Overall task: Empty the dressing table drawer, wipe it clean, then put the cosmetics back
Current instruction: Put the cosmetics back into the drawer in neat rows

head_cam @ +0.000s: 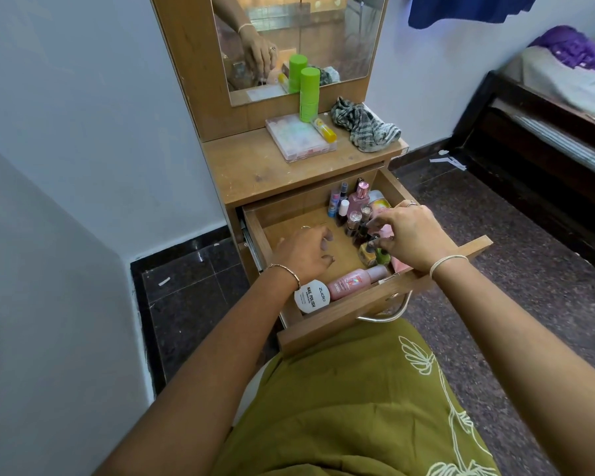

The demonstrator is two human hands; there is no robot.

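Drawer (254, 221) is standing open at 6 o'clock of the worktop (254, 170). Your right hand (414, 235) is pinching among upright bottles (356, 221); whether its grip is clamped on one, cannot tell. Left hand (304, 252) is hovering, fingers loosely apart. Be lifting one bottle straight up, steadying neighbours. Jar (311, 297) and pink bottle (352, 283) are lying at the front wall; cloth (368, 128) is waiting at 1 o'clock.

Open drawer (254, 228) below tabletop (254, 173). In drawer: small bottles (352, 214) clustered back right, round tub (311, 297) front left, lying bottle (352, 282) just right of it. On tabletop: flat case (296, 139) under mirror (340, 36), tall canister (309, 94) behind it, cloth (364, 127) right.
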